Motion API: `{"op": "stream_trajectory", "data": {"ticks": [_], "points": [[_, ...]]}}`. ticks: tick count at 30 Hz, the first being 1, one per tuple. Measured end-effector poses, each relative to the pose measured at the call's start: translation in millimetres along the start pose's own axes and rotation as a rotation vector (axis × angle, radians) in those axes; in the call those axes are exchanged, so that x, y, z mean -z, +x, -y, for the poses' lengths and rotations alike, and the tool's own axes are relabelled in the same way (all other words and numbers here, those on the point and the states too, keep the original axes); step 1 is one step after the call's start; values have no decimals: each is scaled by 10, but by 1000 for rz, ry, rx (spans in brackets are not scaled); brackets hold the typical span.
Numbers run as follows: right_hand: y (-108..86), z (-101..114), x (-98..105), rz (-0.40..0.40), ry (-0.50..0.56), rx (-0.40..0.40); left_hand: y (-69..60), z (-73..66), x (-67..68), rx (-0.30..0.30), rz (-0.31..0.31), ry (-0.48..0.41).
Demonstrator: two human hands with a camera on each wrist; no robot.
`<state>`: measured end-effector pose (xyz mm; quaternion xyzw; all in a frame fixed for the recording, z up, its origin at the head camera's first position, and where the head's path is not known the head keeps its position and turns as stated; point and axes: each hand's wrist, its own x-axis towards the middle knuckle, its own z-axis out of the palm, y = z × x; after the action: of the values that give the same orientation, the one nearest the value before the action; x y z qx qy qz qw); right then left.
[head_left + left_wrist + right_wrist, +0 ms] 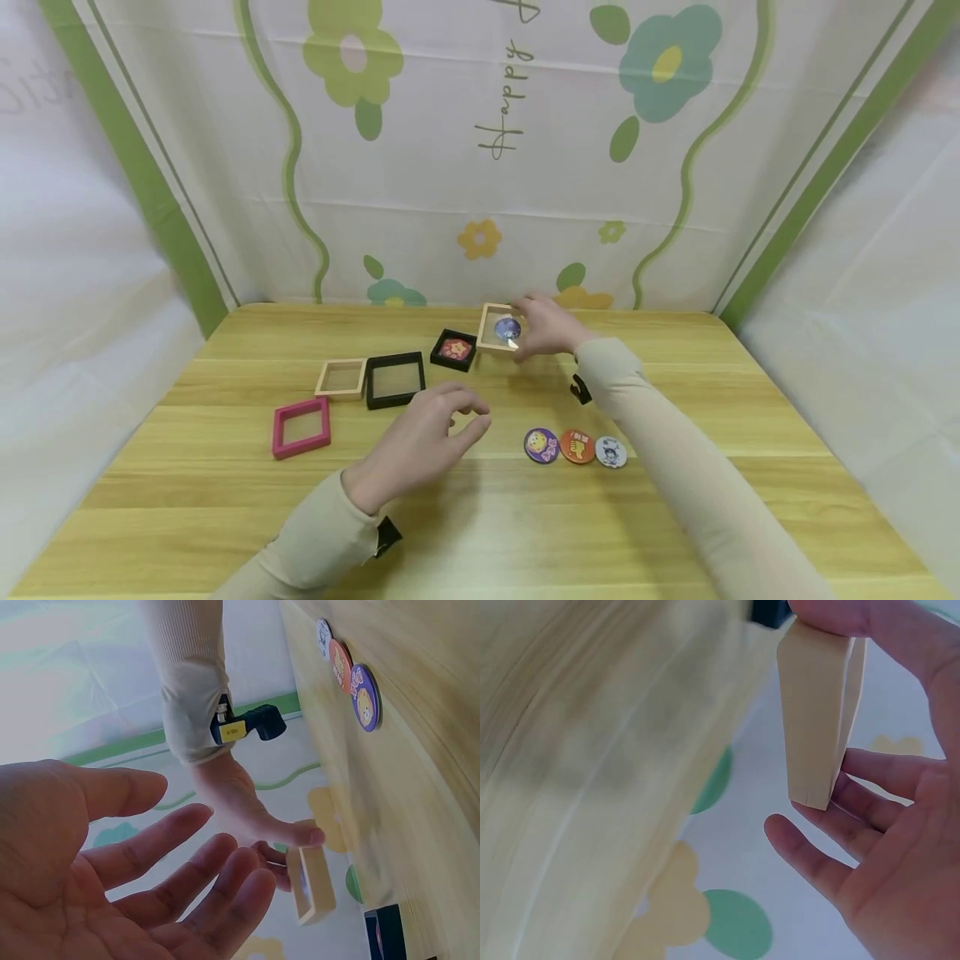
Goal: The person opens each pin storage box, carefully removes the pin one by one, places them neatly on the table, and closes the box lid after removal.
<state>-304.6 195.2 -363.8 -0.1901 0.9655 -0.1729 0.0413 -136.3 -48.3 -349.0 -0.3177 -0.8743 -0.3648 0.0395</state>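
My right hand (550,327) pinches the right side of a light wooden frame (489,342) with a clear pane, holding a blue round badge (507,328). In the right wrist view the thumb presses one edge of the frame (810,712) and fingers support the opposite edge. The frame is held off the table, close to a small black frame (453,350) with a red star badge inside. My left hand (420,437) hovers over the table, fingers relaxed and apart, holding nothing. In the left wrist view its palm (45,847) shows bare.
Left of the hands lie a larger black frame (396,403), a small wooden frame (341,394) and a pink frame (324,425). Three round badges, purple (542,446), orange (577,447) and white (611,452), sit in a row near the right forearm. A floral curtain (450,183) hangs behind the table.
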Motion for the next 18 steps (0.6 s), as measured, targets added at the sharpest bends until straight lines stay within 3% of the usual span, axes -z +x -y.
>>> {"op": "stream_trajectory", "data": {"ticks": [11,18], "points": [[-330,214,136,-111,-16,98,-10,1,20,-29,-37,-6],[-679,378,212,-178,-35,138,-1,0,35,-91,-108,70]]}}
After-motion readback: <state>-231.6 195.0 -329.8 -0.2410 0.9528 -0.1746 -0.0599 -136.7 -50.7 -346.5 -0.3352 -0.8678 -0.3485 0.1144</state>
